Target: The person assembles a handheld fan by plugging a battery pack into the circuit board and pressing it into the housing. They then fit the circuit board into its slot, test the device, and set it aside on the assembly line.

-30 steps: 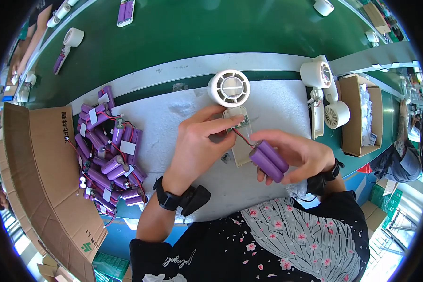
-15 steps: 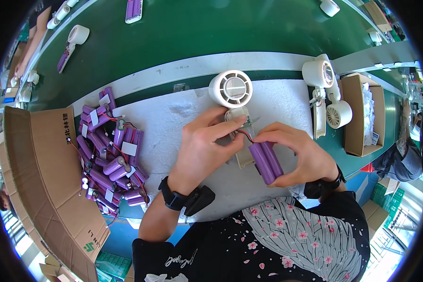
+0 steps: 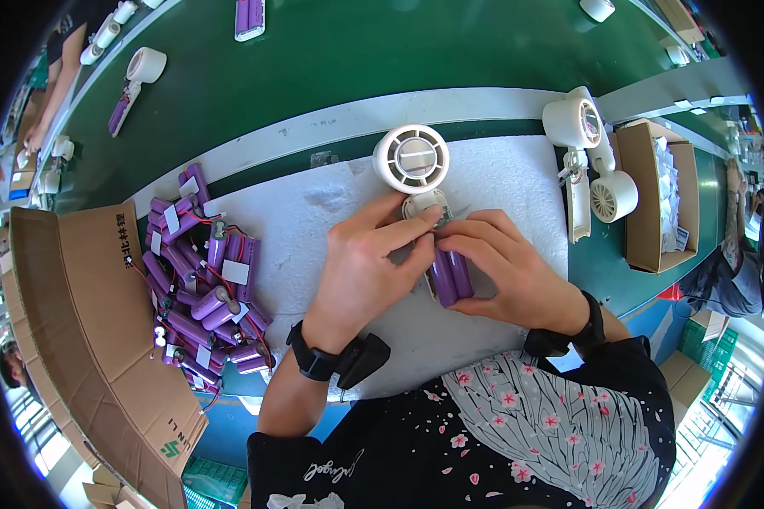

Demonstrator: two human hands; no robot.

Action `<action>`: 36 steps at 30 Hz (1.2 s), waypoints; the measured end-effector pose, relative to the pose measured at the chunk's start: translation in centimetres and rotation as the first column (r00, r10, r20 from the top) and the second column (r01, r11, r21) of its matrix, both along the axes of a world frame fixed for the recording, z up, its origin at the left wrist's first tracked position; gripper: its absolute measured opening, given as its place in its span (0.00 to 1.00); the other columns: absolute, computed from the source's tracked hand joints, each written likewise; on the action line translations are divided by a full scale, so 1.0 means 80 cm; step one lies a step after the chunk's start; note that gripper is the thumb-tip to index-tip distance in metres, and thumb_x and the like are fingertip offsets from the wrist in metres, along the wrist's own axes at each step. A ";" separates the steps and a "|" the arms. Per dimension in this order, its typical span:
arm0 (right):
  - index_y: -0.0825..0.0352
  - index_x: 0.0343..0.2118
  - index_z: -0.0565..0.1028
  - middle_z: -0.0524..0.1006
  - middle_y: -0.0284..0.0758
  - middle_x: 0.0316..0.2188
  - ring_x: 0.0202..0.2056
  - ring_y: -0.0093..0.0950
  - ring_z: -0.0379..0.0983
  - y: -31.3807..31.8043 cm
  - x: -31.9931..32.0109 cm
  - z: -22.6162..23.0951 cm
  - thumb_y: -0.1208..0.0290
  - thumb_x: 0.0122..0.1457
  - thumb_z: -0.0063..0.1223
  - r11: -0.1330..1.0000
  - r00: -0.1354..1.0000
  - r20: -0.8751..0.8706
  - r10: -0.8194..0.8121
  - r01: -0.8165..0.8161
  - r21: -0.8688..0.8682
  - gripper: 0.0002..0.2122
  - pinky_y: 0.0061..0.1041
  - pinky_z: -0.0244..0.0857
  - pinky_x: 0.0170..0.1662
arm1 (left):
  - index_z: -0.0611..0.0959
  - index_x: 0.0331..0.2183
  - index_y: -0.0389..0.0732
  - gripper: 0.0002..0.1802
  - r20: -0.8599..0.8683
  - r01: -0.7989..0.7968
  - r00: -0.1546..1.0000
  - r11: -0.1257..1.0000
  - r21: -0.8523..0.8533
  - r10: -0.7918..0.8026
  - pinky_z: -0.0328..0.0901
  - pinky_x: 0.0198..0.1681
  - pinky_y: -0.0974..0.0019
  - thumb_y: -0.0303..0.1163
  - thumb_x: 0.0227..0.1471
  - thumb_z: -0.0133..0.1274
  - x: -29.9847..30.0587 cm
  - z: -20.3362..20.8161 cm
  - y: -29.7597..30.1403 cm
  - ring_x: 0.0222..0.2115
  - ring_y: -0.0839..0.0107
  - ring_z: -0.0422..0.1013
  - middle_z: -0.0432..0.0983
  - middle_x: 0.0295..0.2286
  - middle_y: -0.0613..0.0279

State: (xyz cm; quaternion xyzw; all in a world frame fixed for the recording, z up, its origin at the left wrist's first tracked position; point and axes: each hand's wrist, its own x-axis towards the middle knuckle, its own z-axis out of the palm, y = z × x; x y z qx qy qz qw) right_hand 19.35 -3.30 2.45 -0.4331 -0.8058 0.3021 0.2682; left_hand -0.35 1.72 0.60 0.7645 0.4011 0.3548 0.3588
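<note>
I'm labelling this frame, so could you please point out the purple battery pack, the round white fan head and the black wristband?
purple battery pack (image 3: 450,276), head view, cell side.
round white fan head (image 3: 411,159), head view, grille centre.
black wristband (image 3: 312,360), head view, strap.

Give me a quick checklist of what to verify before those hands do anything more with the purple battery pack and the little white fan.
1. Left hand touches the purple battery pack: ok.
2. Right hand grips the pack: ok.
3. White fan body lies on the white foam mat: ok.
4. Pack seated in the fan's handle: cannot tell, fingers cover it.
5. Wires clear of pinching: cannot tell.
6. Spare pile of battery packs lies apart, left of the hands: ok.
</note>
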 end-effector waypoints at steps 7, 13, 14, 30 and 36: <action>0.70 0.41 0.74 0.70 0.45 0.50 0.47 0.44 0.69 -0.011 -0.002 0.004 0.77 0.33 0.70 1.000 1.000 0.009 -0.025 0.025 0.012 0.26 0.34 0.70 0.45 | 0.86 0.36 0.40 0.15 0.015 -0.015 1.000 1.000 0.007 0.015 0.72 0.31 0.67 0.21 0.40 0.60 -0.002 -0.007 -0.001 0.26 0.65 0.77 0.79 0.36 0.53; 0.70 0.39 0.74 0.70 0.47 0.51 0.44 0.45 0.71 -0.015 -0.002 -0.001 0.75 0.33 0.70 0.991 0.995 0.093 -0.036 0.023 0.135 0.25 0.34 0.71 0.45 | 0.86 0.35 0.40 0.15 0.036 -0.040 0.999 0.999 0.008 0.039 0.72 0.30 0.68 0.21 0.39 0.61 0.002 -0.011 -0.002 0.26 0.64 0.78 0.79 0.35 0.53; 0.70 0.37 0.74 0.70 0.47 0.52 0.44 0.45 0.71 -0.015 -0.001 -0.001 0.75 0.33 0.70 0.989 0.994 0.103 -0.035 0.020 0.144 0.24 0.34 0.71 0.45 | 0.86 0.35 0.40 0.15 0.035 -0.037 0.999 0.999 0.007 0.037 0.72 0.30 0.68 0.21 0.39 0.61 0.002 -0.011 -0.002 0.26 0.64 0.78 0.79 0.35 0.53; 0.66 0.31 0.69 0.68 0.46 0.51 0.44 0.42 0.72 -0.009 -0.005 -0.011 0.77 0.35 0.71 0.997 0.999 -0.002 -0.045 0.045 0.061 0.21 0.32 0.72 0.42 | 0.81 0.47 0.41 0.32 0.093 0.124 0.991 0.925 -0.359 -0.096 0.74 0.39 0.69 0.19 0.34 0.67 -0.015 0.003 0.001 0.35 0.69 0.79 0.76 0.46 0.51; 0.64 0.39 0.68 0.66 0.42 0.48 0.45 0.41 0.70 -0.003 -0.010 -0.004 0.77 0.34 0.73 0.993 0.993 0.036 -0.116 0.117 -0.028 0.28 0.34 0.70 0.47 | 0.81 0.47 0.40 0.31 0.090 0.132 0.990 0.922 -0.363 -0.107 0.74 0.39 0.69 0.18 0.36 0.67 -0.010 0.004 0.003 0.35 0.71 0.78 0.78 0.43 0.52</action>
